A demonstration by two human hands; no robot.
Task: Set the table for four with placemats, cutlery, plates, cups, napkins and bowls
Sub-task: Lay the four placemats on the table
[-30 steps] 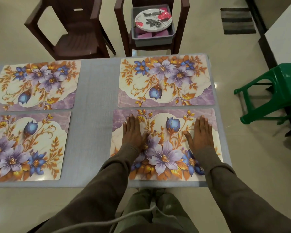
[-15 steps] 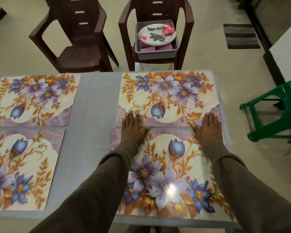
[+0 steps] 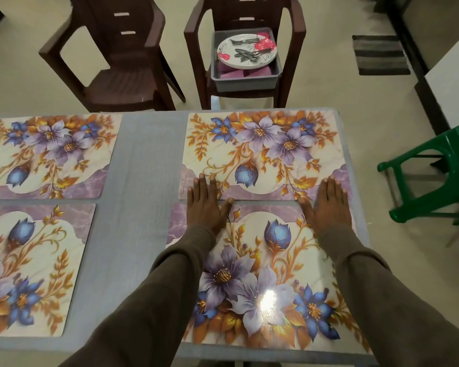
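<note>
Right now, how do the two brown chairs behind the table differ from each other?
The right brown chair has a grey bin on its seat, holding plates, cutlery and purple items; the left brown chair has a bare seat. The right chair faces the table squarely; the left chair is angled. Both are the same dark brown plastic armchair design with slotted backs.

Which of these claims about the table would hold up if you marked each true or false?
1. Four floral placemats lie on the table. True.
2. Both hands lie flat across the seam between the far right placemat and the near right placemat. True.
3. The left hand holds a fork. False: it holds nothing.
4. The plates are already on the placemats. False: they sit in a grey tub on a chair.
5. Cutlery rests on the top plate. True.
</note>
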